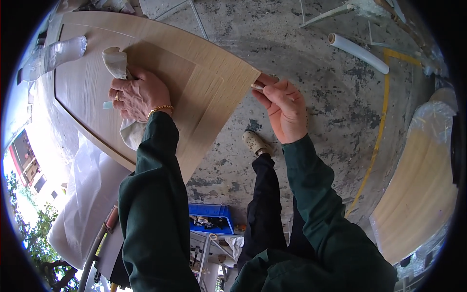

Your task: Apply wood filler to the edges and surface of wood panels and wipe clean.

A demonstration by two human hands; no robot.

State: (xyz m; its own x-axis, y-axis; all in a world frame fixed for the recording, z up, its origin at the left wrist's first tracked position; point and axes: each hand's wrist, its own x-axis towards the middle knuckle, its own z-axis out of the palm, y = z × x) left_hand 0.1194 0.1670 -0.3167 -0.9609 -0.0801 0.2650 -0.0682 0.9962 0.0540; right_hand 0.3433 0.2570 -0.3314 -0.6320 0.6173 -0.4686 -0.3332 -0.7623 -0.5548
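A light wood-grain panel (214,53) with a recessed middle, like a cabinet door, spans the upper left. My left hand (141,92) lies over a crumpled off-white cloth (115,62) on the panel, fingers bent onto it. The cloth shows above and below the hand. A small pale-green piece (107,104) pokes out beside the fingertips. At the panel's right corner, my right hand (289,107) pinches a small whitish piece (258,87) between thumb and fingers. Its kind is too small to make out. Some right fingers reach behind the corner.
Clear plastic packaging (65,52) lies on the panel's far left. A white film roll (357,52) rests on the worn concrete floor. Another wrapped wooden panel (413,180) stands at right. Below are a blue crate (211,210) of items and a large foam-wrap roll (73,219).
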